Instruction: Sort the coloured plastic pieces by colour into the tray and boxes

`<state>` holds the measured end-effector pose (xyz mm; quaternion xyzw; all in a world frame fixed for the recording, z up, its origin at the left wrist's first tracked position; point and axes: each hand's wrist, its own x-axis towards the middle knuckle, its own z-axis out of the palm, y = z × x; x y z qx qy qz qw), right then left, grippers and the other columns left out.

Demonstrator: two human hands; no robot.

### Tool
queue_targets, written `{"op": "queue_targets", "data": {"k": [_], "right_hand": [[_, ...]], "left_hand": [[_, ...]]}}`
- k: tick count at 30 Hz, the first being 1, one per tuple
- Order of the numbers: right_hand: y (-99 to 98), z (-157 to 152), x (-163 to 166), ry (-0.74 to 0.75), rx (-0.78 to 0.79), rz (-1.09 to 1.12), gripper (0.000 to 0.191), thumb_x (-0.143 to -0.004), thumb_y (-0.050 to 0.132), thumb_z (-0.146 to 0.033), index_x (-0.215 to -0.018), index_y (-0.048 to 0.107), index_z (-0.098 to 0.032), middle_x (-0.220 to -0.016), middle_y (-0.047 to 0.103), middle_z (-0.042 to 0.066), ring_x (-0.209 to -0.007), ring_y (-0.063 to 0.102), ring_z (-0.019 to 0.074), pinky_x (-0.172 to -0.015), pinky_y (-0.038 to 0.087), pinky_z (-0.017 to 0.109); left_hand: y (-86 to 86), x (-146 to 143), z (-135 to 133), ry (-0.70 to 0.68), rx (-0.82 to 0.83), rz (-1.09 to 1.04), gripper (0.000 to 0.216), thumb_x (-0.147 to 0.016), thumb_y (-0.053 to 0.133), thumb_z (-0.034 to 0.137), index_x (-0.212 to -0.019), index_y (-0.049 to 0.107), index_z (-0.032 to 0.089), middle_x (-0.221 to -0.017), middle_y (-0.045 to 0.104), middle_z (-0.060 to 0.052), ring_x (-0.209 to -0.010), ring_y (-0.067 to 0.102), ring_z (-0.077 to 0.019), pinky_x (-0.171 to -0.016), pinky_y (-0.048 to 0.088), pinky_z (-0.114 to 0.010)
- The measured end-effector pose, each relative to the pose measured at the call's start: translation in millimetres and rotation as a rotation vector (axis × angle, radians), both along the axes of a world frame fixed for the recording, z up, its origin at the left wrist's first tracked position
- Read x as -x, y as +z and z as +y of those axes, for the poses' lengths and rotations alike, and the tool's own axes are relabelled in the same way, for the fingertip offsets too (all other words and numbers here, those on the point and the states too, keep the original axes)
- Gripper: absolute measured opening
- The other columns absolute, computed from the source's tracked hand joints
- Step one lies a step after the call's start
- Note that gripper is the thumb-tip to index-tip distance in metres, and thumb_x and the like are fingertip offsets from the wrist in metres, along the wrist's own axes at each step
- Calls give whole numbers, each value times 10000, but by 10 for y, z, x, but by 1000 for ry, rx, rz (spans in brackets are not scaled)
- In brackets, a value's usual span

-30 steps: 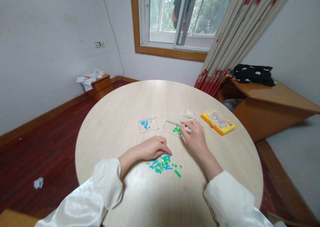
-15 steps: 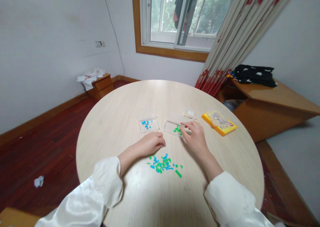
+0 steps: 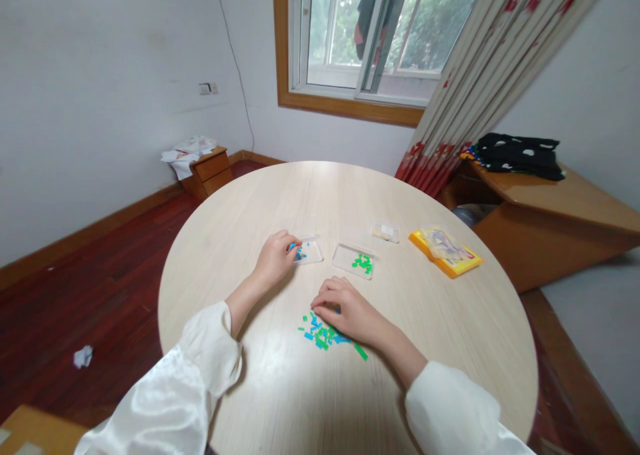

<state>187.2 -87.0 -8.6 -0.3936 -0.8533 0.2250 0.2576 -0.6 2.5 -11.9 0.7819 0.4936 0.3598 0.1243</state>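
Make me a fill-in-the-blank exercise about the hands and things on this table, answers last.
The left hand is at the left clear box, whose pieces are ____.
The pieces in the right clear box are ____.
The hand at the loose pile is the person's ____ one.
The flat item farthest right on the table is edged in ____.

Missing words: blue; green; right; yellow.

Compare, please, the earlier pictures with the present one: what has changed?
The person's left grip moved forward and leftward, from near the pile of pieces to the box of blue pieces. The right grip withdrew from the box of green pieces, toward the person and leftward, to the pile. I cannot tell whether either holds a piece. Both boxes and the yellow pack stayed in place.
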Motion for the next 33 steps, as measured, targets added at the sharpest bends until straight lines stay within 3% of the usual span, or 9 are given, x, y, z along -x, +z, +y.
{"op": "queue_targets", "data": {"k": [10,15,20,24,27,30,33], "right_hand": [[-30,-18,5,114,21,-115,141,-825,618,-160,-901,717,-227,-835,616,31,-846,537,160,-787,381,315],[-35,2,20,60,30,-139,99,-824,623,-164,-860,709,-198,-813,619,37,-832,541,164,-782,380,318],[-34,27,-9,-14,12,-125,154,-785,676,-203,-939,676,-199,-875,632,47,-869,540,182,-793,383,331],[-50,32,-16,-31,28,-135,10,-776,681,-187,-776,673,-191,-787,621,25,-817,537,170,-768,371,321],[-57,31,-14,-16,20,-137,80,-800,647,-159,-723,647,-181,-762,614,21,-788,533,162,-752,363,317],[-47,49,-50,-54,-45,-97,76,-820,621,-166,-745,631,-179,-786,616,28,-803,531,173,-755,362,327],[-24,99,-156,-205,-158,-6,79,-840,585,-184,-774,627,-189,-799,613,33,-818,530,186,-767,362,340]], "left_hand": [[-4,-17,-22,7,26,22,218,-808,577,154,-992,693,137,-743,619,-36,-687,555,-151,-674,431,-265],[12,-27,-43,-5,16,-6,203,-819,562,163,-975,690,140,-801,661,-48,-716,577,-153,-700,448,-270],[35,-42,-69,-22,19,-34,181,-829,552,175,-942,689,145,-834,681,-58,-725,590,-154,-704,456,-273],[31,-44,-77,-29,19,-55,178,-834,543,183,-939,683,145,-839,686,-60,-707,581,-150,-684,447,-272],[38,-50,-88,-41,28,-69,178,-836,534,183,-937,674,139,-834,683,-61,-663,555,-136,-641,420,-261],[49,-61,-108,-46,41,-49,141,-828,533,202,-801,656,139,-729,648,-36,-601,503,-119,-593,370,-248],[52,-77,-132,-60,58,3,284,-829,509,244,-559,518,155,-544,506,9,-522,406,-103,-545,299,-249]]}}
